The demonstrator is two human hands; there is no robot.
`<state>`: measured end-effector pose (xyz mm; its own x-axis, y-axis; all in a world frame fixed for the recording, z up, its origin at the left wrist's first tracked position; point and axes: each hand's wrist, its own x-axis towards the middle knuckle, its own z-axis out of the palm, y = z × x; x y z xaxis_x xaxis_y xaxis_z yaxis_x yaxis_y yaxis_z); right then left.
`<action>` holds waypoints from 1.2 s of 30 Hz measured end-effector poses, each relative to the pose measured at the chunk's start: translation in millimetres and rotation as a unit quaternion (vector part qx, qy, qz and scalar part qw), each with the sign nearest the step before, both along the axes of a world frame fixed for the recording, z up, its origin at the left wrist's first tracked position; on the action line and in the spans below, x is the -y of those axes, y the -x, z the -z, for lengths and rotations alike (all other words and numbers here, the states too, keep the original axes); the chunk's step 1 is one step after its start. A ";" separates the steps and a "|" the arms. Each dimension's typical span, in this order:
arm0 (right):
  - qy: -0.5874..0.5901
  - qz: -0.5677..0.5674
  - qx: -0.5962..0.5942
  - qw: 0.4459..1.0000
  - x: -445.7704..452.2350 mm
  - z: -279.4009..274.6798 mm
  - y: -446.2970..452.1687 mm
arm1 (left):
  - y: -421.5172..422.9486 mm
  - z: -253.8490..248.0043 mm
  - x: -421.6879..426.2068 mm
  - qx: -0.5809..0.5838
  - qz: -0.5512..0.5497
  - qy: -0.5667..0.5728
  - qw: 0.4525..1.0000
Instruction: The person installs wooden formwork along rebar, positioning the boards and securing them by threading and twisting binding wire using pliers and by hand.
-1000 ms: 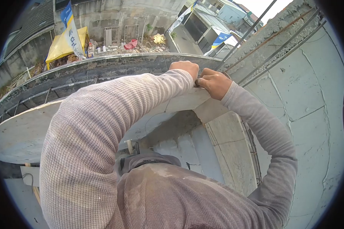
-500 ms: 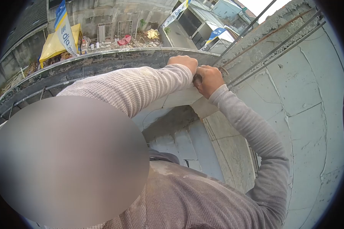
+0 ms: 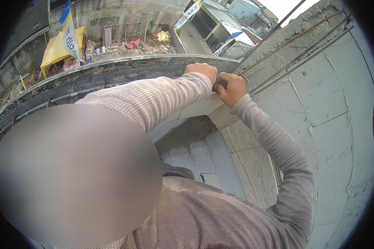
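My left hand is closed, its knuckles up, over the top edge of the board beside the concrete ledge. What its fingers grip is hidden. Right beside it, my right hand is bent with thumb and fingers pressed round a small dark thing that I cannot make out. Close to the right hand, thin metal rods run up along a rough concrete beam.
A grey block wall curves down the right side. Rebar lies along the ledge at left. Beyond it, lower down, are a yellow tent, banners and rubble. A blurred oval covers the lower left.
The view has shifted slightly, and a blurred oval now covers my left upper arm. Both hands stay close together at the same edge; the fingers of my right hand have turned slightly.
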<state>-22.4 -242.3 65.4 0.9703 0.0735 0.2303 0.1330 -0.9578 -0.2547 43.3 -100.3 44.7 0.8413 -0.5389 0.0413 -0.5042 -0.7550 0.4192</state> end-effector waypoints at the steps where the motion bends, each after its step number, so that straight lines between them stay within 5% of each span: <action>1: 0.009 -0.059 -0.004 0.998 6.6 0.8 4.4 | 0.7 0.2 0.4 0.001 -0.003 -0.001 1.000; 4: 0.033 -0.160 -0.021 0.986 16.0 -2.9 9.0 | 1.0 -1.2 0.4 -0.001 -0.003 -0.004 1.000; 6: 0.174 -0.226 0.059 0.957 22.3 -1.7 5.9 | -0.1 -2.0 -0.6 -0.005 0.013 -0.011 1.000; 10: 0.285 -0.261 0.021 0.922 31.3 -16.2 -3.2 | 0.2 -1.9 -0.3 -0.001 0.012 -0.024 1.000; 13: 0.324 -0.302 0.115 0.889 30.9 -23.9 -8.9 | 0.3 -4.4 -0.8 -0.011 0.015 -0.026 1.000; 15: 0.407 -0.362 0.083 0.835 28.6 -29.1 -13.2 | 1.6 -4.0 -1.6 -0.007 0.013 -0.020 1.000; 27: 0.447 -0.411 0.068 0.792 25.1 -22.2 -27.1 | -2.2 2.4 5.3 0.011 0.004 -0.051 0.999; 30: 0.425 -0.371 0.084 0.821 17.2 -10.3 -19.4 | -0.5 1.9 4.9 0.025 0.008 -0.048 0.998; 33: 0.349 -0.116 0.006 0.930 -3.9 -3.1 -2.2 | -0.7 2.0 4.6 0.034 0.005 -0.045 0.998; 34: 0.348 -0.114 0.006 0.930 -10.9 -3.3 -1.4 | -0.5 2.0 4.7 0.037 0.002 -0.042 0.998; 36: 0.217 0.100 -0.091 0.967 -22.0 -7.1 -1.5 | -0.5 1.6 5.6 0.040 -0.001 -0.039 0.998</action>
<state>-20.9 -220.3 72.5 0.9967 -0.0687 0.0437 -0.0753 -0.9818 0.1746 43.8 -106.0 43.1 0.8377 -0.5421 0.0667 -0.5328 -0.7842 0.3180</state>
